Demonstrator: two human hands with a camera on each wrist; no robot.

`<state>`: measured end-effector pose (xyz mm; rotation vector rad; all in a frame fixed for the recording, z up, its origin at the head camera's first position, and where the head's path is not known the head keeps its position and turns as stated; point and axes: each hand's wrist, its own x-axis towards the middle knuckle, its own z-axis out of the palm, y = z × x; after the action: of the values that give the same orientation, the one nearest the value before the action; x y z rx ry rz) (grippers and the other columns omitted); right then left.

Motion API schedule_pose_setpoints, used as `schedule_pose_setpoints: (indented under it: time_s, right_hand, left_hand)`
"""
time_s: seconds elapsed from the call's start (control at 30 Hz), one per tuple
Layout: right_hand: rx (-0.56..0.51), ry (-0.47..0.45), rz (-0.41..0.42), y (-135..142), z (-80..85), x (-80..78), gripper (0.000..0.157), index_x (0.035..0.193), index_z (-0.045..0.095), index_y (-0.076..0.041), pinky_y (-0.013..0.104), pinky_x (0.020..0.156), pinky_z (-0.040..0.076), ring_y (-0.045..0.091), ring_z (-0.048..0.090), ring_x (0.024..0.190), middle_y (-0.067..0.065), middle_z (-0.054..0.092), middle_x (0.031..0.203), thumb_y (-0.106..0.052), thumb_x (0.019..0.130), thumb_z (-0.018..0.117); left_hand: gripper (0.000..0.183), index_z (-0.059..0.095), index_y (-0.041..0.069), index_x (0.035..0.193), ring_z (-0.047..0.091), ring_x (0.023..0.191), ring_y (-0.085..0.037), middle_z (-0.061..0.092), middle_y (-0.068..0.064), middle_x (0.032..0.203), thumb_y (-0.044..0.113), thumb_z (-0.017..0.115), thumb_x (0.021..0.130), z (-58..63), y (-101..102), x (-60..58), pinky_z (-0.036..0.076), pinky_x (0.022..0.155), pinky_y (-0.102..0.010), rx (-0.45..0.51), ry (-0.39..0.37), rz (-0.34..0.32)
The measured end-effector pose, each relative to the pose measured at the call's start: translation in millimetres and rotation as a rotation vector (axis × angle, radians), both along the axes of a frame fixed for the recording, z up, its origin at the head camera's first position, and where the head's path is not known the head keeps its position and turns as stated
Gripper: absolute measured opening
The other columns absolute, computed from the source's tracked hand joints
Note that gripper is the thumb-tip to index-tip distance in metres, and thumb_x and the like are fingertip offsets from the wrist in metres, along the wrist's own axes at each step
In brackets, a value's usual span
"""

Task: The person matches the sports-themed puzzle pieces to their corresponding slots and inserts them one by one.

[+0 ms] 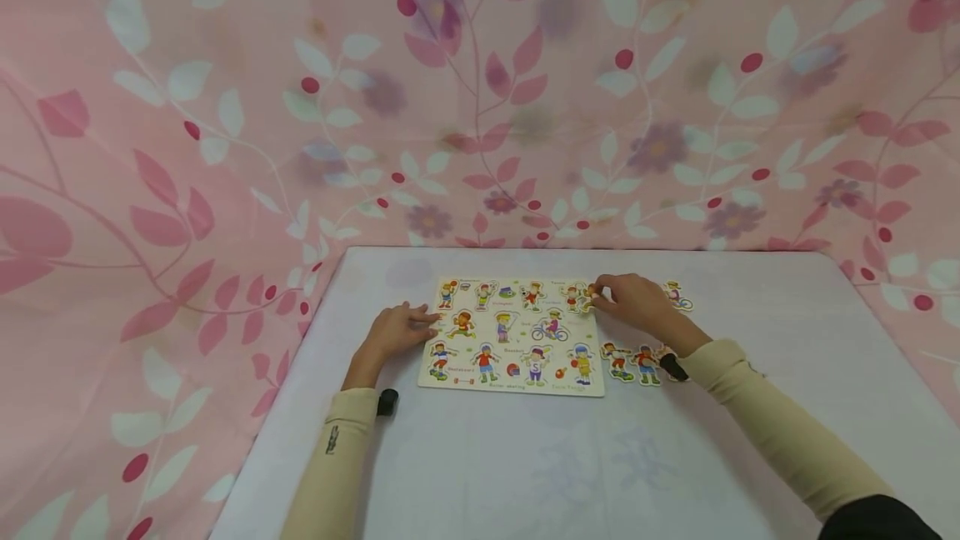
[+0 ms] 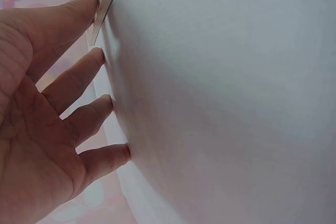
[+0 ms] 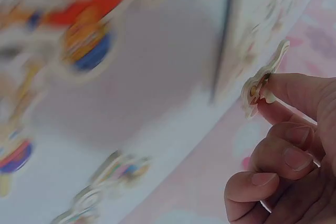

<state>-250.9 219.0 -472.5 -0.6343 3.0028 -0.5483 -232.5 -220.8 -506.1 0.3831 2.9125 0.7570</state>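
Cream board (image 1: 525,338) lies on white table (image 1: 487,465), toward far edge; printed sports figs. in 3 rows, w/ small captions.

L hand (image 1: 393,330): at board's L edge. Fingers extended and spread; no grasp. Per L wrist view, one digit rests on board by its corner; other fingertips contact table just beside it.

R hand (image 1: 636,298): at board's upper R corner. Thumb and index pinch held pc (image 3: 253,88); remaining fingers curled toward palm. Held pc is tilted and, per head view, overlaps upper R corner of board. Contact betw. pc and board: cannot tell.

Loose pcs, R of board:
- Skateboard pc (image 1: 617,362): on table, near board's lower R edge.
- Red-shirt pc (image 1: 645,365): just beside skateboard pc, on its R.
- Third pc, next in row: mostly hidden behind blk unit (image 1: 675,367) at R wrist; detail n/a.
- Bike pc (image 1: 681,297): beyond R forearm, partly hidden by it, well apart from board.

Sleeves (image 1: 333,457): beige, both arms; L one w/ small dark mark. Backdrop (image 1: 525,107): pink cloth, leaf/flower print, behind table.
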Motion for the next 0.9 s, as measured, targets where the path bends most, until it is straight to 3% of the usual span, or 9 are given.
schedule_pose_setpoints:
  time_s: [0.33, 0.6, 0.9]
  right_hand:
    - [-0.012, -0.002, 0.119, -53, 9.5, 16.1, 0.019, 0.107, 0.069, -0.014, 0.029, 0.054, 0.04, 0.013, 0.051, 0.067, -0.005, 0.067, 0.088, -0.027, 0.094, 0.067]
    - [-0.012, -0.017, 0.181, -95, 9.8, 19.6, 0.018, 0.108, 0.07, -0.015, 0.027, 0.052, 0.038, 0.011, 0.048, 0.061, -0.007, 0.064, 0.082, -0.027, 0.095, 0.066]
    - [-0.034, 0.01, 0.234, -137, 3.1, 13.3, 0.011, 0.1, 0.069, -0.018, 0.024, 0.046, 0.03, 0.009, 0.043, 0.055, -0.01, 0.06, 0.074, -0.027, 0.095, 0.067]
  left_hand:
    - [0.036, 0.072, 0.018, 0.122, 0.035, 0.138, -0.043, 0.057, -0.008, 0.137, 0.032, 0.075, 0.088, 0.8, -1, -1.0, 0.03, 0.111, -0.055, -0.01, 0.002, 0.004]
    - [0.037, 0.072, 0.018, 0.122, 0.035, 0.138, -0.043, 0.057, -0.008, 0.137, 0.031, 0.076, 0.088, 1.3, 1, 0.8, 0.03, 0.111, -0.055, 0.002, -0.017, 0.013]
    - [0.036, 0.073, 0.018, 0.121, 0.035, 0.138, -0.044, 0.057, -0.009, 0.136, 0.032, 0.075, 0.088, 1.4, 2, 0.6, 0.029, 0.111, -0.055, -0.003, -0.004, 0.009]
